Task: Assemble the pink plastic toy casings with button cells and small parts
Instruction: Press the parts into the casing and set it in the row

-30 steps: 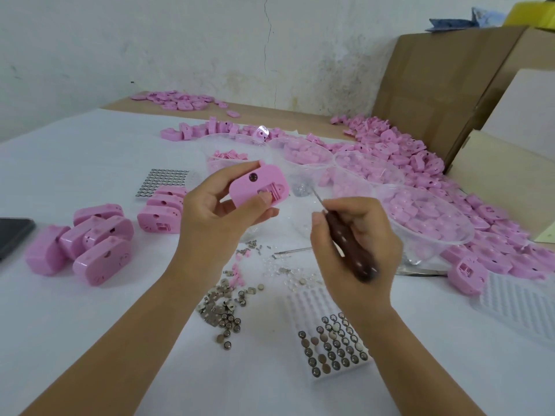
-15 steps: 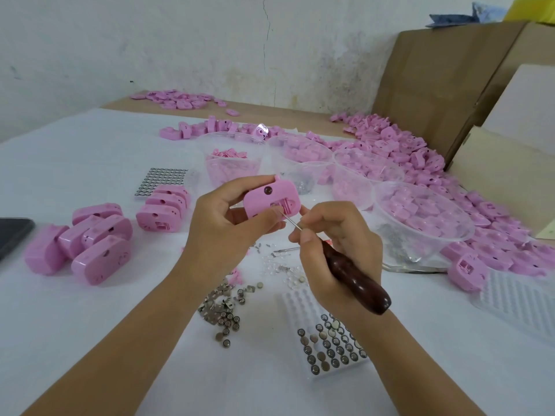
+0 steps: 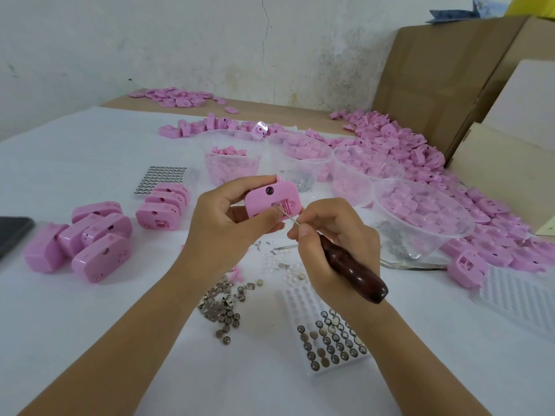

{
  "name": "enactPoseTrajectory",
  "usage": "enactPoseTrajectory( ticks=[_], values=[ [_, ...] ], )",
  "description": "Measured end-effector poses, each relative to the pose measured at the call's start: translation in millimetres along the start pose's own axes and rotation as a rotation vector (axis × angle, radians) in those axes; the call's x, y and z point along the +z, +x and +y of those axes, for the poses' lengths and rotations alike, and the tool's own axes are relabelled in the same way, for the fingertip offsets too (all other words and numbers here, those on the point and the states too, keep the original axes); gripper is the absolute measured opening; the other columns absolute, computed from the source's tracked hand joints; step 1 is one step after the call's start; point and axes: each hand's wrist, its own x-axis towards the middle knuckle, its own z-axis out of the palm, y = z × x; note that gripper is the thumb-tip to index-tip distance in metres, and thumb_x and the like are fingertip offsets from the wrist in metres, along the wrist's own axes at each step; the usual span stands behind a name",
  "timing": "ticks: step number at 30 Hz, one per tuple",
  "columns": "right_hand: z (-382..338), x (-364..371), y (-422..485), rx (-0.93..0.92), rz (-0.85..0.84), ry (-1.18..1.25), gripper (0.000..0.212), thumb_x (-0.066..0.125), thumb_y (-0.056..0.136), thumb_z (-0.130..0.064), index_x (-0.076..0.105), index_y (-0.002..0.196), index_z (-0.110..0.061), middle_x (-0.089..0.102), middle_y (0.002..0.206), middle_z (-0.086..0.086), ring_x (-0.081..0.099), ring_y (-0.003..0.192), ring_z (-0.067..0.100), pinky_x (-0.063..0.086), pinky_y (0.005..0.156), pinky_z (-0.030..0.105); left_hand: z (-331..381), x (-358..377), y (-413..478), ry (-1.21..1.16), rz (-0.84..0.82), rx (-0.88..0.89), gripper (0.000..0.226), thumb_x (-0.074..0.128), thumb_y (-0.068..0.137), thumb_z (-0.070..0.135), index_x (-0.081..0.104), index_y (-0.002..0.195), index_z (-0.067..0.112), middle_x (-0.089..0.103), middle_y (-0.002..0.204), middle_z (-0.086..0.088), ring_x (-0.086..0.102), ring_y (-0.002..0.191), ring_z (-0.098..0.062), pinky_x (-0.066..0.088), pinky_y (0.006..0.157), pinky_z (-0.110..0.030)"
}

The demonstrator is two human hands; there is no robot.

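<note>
My left hand (image 3: 223, 223) grips a pink toy casing (image 3: 271, 197) above the table, its open compartment facing me. In my right hand (image 3: 336, 247) is a pointed metal tool with a dark wooden handle (image 3: 354, 270); its thin tip pokes into the casing's compartment. Under my hands lie loose button cells and small metal contacts (image 3: 223, 307), and a white tray (image 3: 327, 334) partly filled with button cells sits below my right wrist.
Assembled pink casings (image 3: 90, 238) lie at the left, with more (image 3: 163, 205) beside a sheet of button cells (image 3: 162, 178). Clear plastic bowls (image 3: 420, 214) of pink parts stand behind. Heaps of pink pieces (image 3: 450, 181) spread right, by cardboard boxes (image 3: 435, 79). A dark phone (image 3: 12, 235) lies at the far left.
My right hand brought the tool from an upright hold to the casing and pushed its tip into the compartment. My left hand lowered and turned the casing toward me.
</note>
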Motion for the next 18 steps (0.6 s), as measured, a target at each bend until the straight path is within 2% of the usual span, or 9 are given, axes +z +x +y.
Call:
enactPoseTrajectory(
  ticks=[7,12,18],
  values=[
    [-1.7,1.4,-0.6,0.024,0.017,-0.016,0.008,0.049,0.082,-0.02,0.052,0.085,-0.026,0.062,0.078,-0.002,0.065,0.067,0.01,0.054,0.061,0.029,0.4,0.5,-0.7,-0.004,-0.01,-0.004,0.036,0.071,0.073,-0.006,0.07,0.091,0.025,0.071,0.087,-0.001,0.071,0.072,-0.021,0.057,0.064,-0.026],
    [-1.7,2.3,-2.3,0.011,0.047,0.003,0.009,0.047,0.082,-0.018,0.051,0.086,-0.025,0.062,0.079,0.0,0.065,0.069,0.007,0.053,0.065,0.017,0.9,1.0,-0.8,-0.025,-0.013,-0.008,0.036,0.07,0.074,-0.007,0.071,0.091,0.025,0.07,0.089,-0.006,0.071,0.074,-0.021,0.057,0.063,-0.027],
    [-10.2,3.4,-2.8,0.025,0.078,0.016,0.008,0.047,0.081,-0.019,0.051,0.085,-0.024,0.063,0.077,0.002,0.064,0.064,0.009,0.054,0.06,0.025,1.4,0.4,-1.1,-0.029,-0.015,-0.014,0.038,0.071,0.075,-0.005,0.072,0.086,0.031,0.071,0.081,0.003,0.07,0.072,-0.021,0.057,0.061,-0.025]
  ],
)
